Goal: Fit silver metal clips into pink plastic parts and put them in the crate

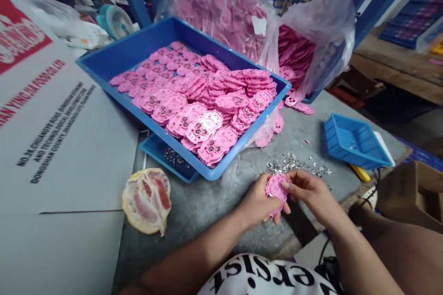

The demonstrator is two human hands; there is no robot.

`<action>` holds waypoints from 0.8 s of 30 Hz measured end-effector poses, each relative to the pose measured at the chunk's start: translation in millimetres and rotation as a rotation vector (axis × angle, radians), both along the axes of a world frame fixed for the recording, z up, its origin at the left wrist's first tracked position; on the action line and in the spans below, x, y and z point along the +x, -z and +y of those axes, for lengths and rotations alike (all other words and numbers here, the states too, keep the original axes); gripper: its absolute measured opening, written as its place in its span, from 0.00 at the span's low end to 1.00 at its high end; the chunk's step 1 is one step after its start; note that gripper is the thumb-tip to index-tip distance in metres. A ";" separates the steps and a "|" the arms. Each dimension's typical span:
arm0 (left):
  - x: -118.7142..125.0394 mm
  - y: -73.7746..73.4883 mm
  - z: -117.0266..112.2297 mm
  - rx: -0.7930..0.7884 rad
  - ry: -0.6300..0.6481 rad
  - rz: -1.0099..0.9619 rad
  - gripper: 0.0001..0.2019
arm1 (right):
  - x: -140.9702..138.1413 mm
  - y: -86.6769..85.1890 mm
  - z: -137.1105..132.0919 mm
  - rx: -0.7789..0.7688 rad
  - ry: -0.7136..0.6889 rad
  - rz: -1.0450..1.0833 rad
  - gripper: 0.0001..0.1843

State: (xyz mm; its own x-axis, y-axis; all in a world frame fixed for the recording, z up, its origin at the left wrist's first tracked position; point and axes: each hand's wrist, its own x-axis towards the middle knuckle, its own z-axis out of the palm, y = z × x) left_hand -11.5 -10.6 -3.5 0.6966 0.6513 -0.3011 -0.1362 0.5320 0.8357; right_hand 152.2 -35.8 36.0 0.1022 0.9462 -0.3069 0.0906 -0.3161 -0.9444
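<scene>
Low down, a pink piece (276, 188) is gripped by both hands just above the grey table (207, 205). It is cupped from below by the left hand (258, 203), whose fingers are curled shut on it, and is pinched at its right edge by the thumb and forefinger of the right hand (308, 191), the other fingers being loosely bent. The piece is flat, rounded and matte, seemingly thin plastic. Just beyond it, small shiny studs (294, 165) are scattered on the rough, concrete-like surface. Farther back, a blue plastic tray (114, 57) is filled with overlapping stacks of like pieces — some set with glinting studs — and a peeled fruit (147, 200) is laid at the left.
</scene>
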 end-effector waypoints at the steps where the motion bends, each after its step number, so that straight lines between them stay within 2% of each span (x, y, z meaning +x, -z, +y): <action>1: 0.1 2.5 0.3 -0.006 0.006 -0.043 0.24 | 1.8 -3.3 3.6 -0.014 -0.007 0.008 0.25; 4: 0.9 10.3 1.0 -0.038 -0.028 -0.190 0.34 | 8.7 -20.1 20.2 0.034 0.057 0.004 0.31; 6: 1.4 14.7 1.3 -0.047 -0.092 -0.222 0.38 | 13.7 -37.9 38.7 0.132 0.121 -0.038 0.34; 8: 1.6 17.6 1.8 -0.045 -0.120 -0.231 0.41 | 18.0 -59.3 65.0 0.231 0.149 -0.061 0.32; 12: 1.7 21.3 4.1 -0.018 -0.085 -0.195 0.38 | 19.3 -101.5 140.1 0.367 0.150 -0.015 0.24; 16: 5.2 28.9 8.5 0.021 -0.108 -0.078 0.33 | -1.0 -133.3 226.3 0.481 0.110 0.004 0.18; 20: 9.6 36.8 13.1 -0.032 -0.117 -0.094 0.32 | -40.2 -149.0 295.0 0.474 0.135 -0.129 0.16; 22: 11.3 38.5 14.9 -0.077 -0.119 -0.108 0.34 | -59.4 -150.9 319.3 0.468 0.119 -0.236 0.13; 24: 12.8 38.8 16.2 -0.113 -0.115 -0.112 0.35 | -75.6 -150.3 337.5 0.526 0.059 -0.332 0.11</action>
